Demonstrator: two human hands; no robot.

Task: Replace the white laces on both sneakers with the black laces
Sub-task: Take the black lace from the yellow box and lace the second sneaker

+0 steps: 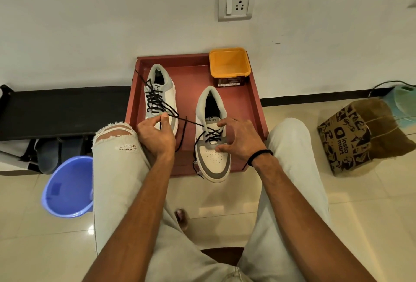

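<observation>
A: Where are the sneakers?

B: Both sit in a reddish-brown tray [254, 101] on the floor against the wall. The right sneaker [213, 160] lies nearer the person, its toe reaching over the tray's front edge. The left sneaker [161, 94] lies further back on the tray's left side.

A: And the laces?

B: The left sneaker carries a black lace [154, 99] crossed up through all its eyelets, with one loose end trailing off past the heel. The right sneaker has a second black lace [211, 135] crossed only over the lower eyelets; one end hangs down beside the toe, another strand runs leftward across the tray.

A: What are the hands doing?

B: The left hand [156, 134] is curled, thumb and forefinger pinching a black strand just beside the left sneaker's toe. The right hand [238, 138] rests on the right sneaker with fingers spread, fingertips at the tongue and thumb on the toe box; it grips nothing I can see. A black band circles that wrist.

A: Anything else around?

B: A yellow tub [229, 63] stands in the tray's far right corner. A blue bucket [67, 189] sits on the tiles to the left, a printed paper bag [346, 139] to the right, and a wall socket [236, 4] above.
</observation>
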